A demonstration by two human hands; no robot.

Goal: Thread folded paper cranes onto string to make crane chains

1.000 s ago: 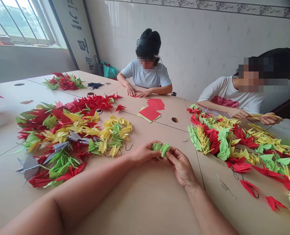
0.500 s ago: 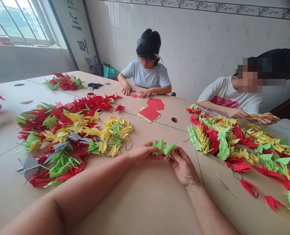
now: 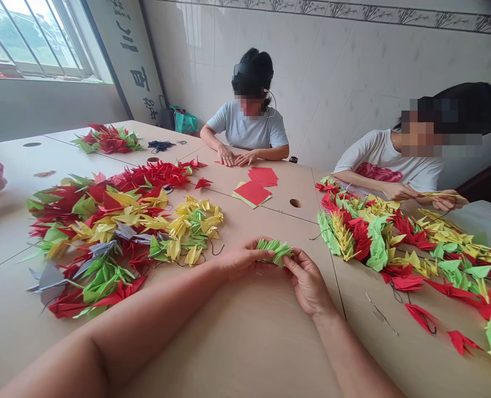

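A bunch of green folded paper pieces [image 3: 275, 251] is held above the table between both my hands. My left hand [image 3: 243, 260] grips its left end, thumb on top and fingers behind. My right hand [image 3: 307, 279] pinches the right end between thumb and fingers. To the left of my hands lies a big heap of red, yellow, green and grey folded paper pieces [image 3: 104, 221]. A curved strand of yellow and green pieces [image 3: 195, 224] is at its right edge, with dark thread beside it.
Long strings of coloured paper pieces [image 3: 369, 235] lie on the right. Red square sheets [image 3: 252, 193] are ahead. A person [image 3: 251, 127] presses paper across the table; another person [image 3: 394, 160] holds yellow strands. A thin metal tool [image 3: 381, 314] lies at right.
The two green bunches in my hands have come together into one row. The person opposite has brought both hands together over the red paper. The hand at the far left has shifted slightly.
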